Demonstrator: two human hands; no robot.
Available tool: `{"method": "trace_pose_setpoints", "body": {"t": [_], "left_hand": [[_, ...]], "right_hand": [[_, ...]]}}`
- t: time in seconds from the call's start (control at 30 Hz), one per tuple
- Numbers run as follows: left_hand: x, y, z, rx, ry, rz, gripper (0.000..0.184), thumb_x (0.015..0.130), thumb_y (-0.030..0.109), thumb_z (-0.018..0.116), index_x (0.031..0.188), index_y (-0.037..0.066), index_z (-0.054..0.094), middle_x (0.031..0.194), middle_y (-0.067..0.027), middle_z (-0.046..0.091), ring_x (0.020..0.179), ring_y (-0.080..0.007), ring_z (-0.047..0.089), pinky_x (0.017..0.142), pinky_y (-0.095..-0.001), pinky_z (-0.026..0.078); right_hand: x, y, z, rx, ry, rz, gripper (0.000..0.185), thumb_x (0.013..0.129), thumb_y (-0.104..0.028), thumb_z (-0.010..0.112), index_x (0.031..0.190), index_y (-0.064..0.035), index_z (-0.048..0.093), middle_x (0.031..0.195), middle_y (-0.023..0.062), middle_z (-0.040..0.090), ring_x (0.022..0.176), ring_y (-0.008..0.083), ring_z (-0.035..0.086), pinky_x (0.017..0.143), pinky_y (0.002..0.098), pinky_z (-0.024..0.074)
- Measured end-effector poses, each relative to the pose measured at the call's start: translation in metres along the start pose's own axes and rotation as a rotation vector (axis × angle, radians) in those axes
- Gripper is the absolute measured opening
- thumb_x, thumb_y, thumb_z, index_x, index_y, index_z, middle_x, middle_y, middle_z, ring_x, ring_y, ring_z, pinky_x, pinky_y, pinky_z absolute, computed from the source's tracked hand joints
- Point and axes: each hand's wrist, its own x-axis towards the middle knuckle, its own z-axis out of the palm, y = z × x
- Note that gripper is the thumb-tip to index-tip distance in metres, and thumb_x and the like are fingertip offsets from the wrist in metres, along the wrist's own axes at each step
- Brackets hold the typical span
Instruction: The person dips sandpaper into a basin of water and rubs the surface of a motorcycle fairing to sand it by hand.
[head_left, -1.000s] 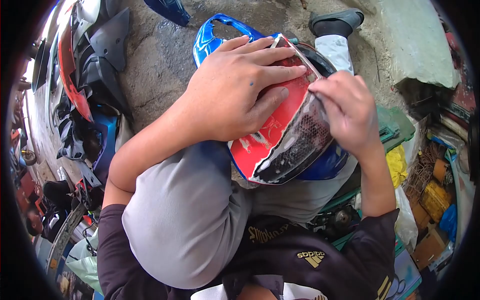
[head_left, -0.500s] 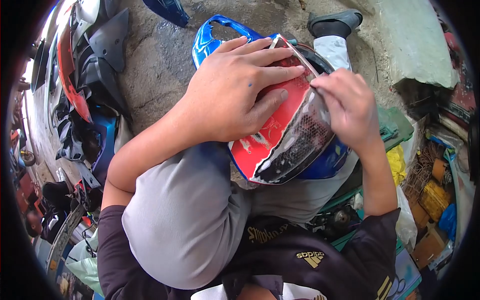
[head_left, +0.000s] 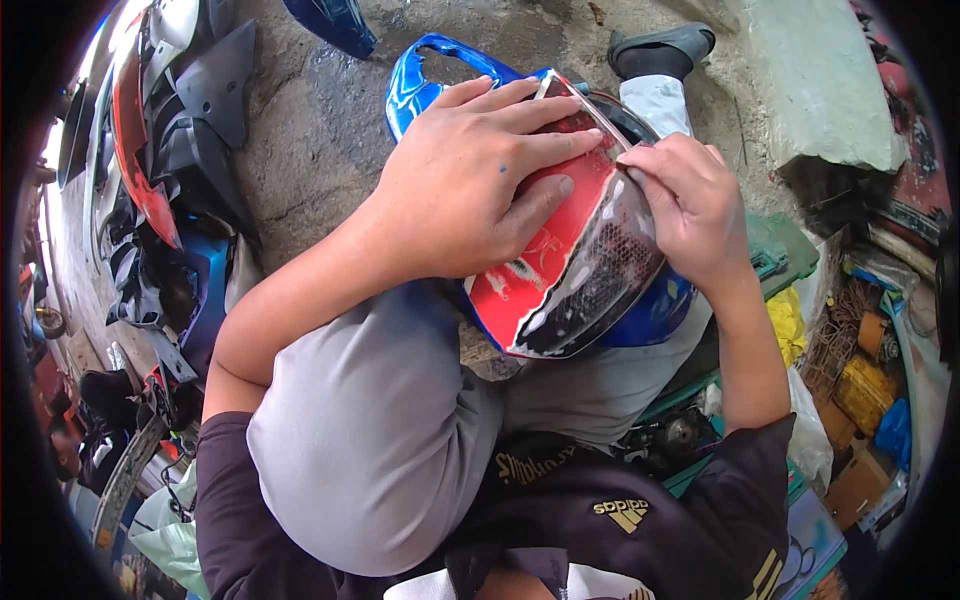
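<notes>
A red and black panel [head_left: 530, 265] with worn white patches lies against a blue glossy fairing [head_left: 650, 312] over my legs. My left hand [head_left: 475, 180] rests flat on the red part, its fingers spread toward the upper edge. At the panel's upper right edge, my right hand [head_left: 690, 200] is pinched, thumb against the bent fingers. Whatever sits between those fingertips is too small to make out. The fairing's blue loop-shaped end [head_left: 410, 85] shows beyond my left hand.
Black, red and blue plastic parts [head_left: 200, 170] are piled at the left. A pale concrete block [head_left: 825, 90] stands at the upper right. Tools in a green case [head_left: 675, 435] and a box of wire and scraps [head_left: 850, 340] lie at the right. My shoe [head_left: 660, 50] is beyond the fairing.
The view has shifted slightly. The lower end of the panel has moved up a little. My left hand stays flat on it and my right hand keeps its pinch at the edge.
</notes>
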Motion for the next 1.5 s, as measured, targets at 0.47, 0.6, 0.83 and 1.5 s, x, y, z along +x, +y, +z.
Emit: {"method": "trace_pose_setpoints", "body": {"t": [0.47,0.6,0.83,1.5], "left_hand": [[0.001,-0.004,0.002,-0.014,0.003,0.04,0.049,0.099,0.024,0.065,0.146,0.014,0.074,0.155,-0.0154,0.066,0.147,-0.0393,0.057,0.126,-0.0515,0.039],[0.002,-0.001,0.001,-0.005,-0.002,0.014,0.049,0.099,0.025,0.064,0.147,0.016,0.073,0.157,-0.0131,0.065,0.149,-0.0384,0.056,0.127,-0.0522,0.038],[0.001,-0.005,0.004,0.025,-0.032,0.015,0.05,0.101,0.03,0.062,0.15,0.022,0.071,0.16,-0.0101,0.063,0.151,-0.0359,0.054,0.127,-0.0521,0.038],[0.009,-0.02,0.007,0.069,-0.134,0.09,0.047,0.109,0.039,0.053,0.152,0.025,0.065,0.16,-0.013,0.058,0.147,-0.0343,0.056,0.122,-0.052,0.043]], "right_hand": [[-0.018,-0.017,-0.001,-0.004,0.039,-0.053,0.015,0.095,-0.003,0.072,0.108,-0.0061,0.077,0.101,0.0134,0.075,0.093,0.0367,0.072,0.085,0.0451,0.054],[-0.028,-0.016,0.006,0.061,0.11,0.004,0.016,0.092,-0.003,0.076,0.108,-0.0075,0.078,0.097,0.0124,0.073,0.09,0.0363,0.071,0.083,0.0447,0.0541],[-0.069,-0.067,-0.024,0.108,0.184,0.09,0.017,0.096,-0.007,0.077,0.113,-0.0089,0.077,0.098,0.0106,0.072,0.087,0.0335,0.071,0.079,0.0416,0.054],[-0.074,-0.091,-0.146,-0.055,0.124,0.012,0.013,0.098,-0.009,0.075,0.11,-0.005,0.076,0.097,0.0156,0.073,0.086,0.0376,0.072,0.076,0.0438,0.056]]}}
